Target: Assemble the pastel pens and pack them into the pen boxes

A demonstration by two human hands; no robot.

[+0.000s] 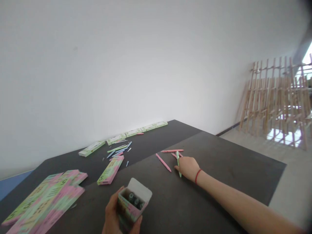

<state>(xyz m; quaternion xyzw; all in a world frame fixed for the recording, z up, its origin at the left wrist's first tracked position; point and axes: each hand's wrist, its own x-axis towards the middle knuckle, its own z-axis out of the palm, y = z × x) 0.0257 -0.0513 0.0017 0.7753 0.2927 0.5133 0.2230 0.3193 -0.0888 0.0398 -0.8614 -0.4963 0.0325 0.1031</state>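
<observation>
My left hand (112,213) is wrapped round an open pink-and-green cardboard box (130,209), close to me. Its white flap stands up, and a few dark round ends show inside. Farther right, my right hand (187,167), with a red cord at the wrist, pinches a light green pen (177,159) at the tabletop. Beside that hand lie a pink pen (163,162) and another pink pen (172,150) behind it. A third pink piece is partly hidden by the green pen and the hand.
Flat printed boxes (46,201) are stacked at left, and a single box (111,170) lies near the middle. Behind it are scattered blue, green and pink pens (119,150). Green-edged boxes (133,132) line the wall. Wooden frames (273,97) stand at far right.
</observation>
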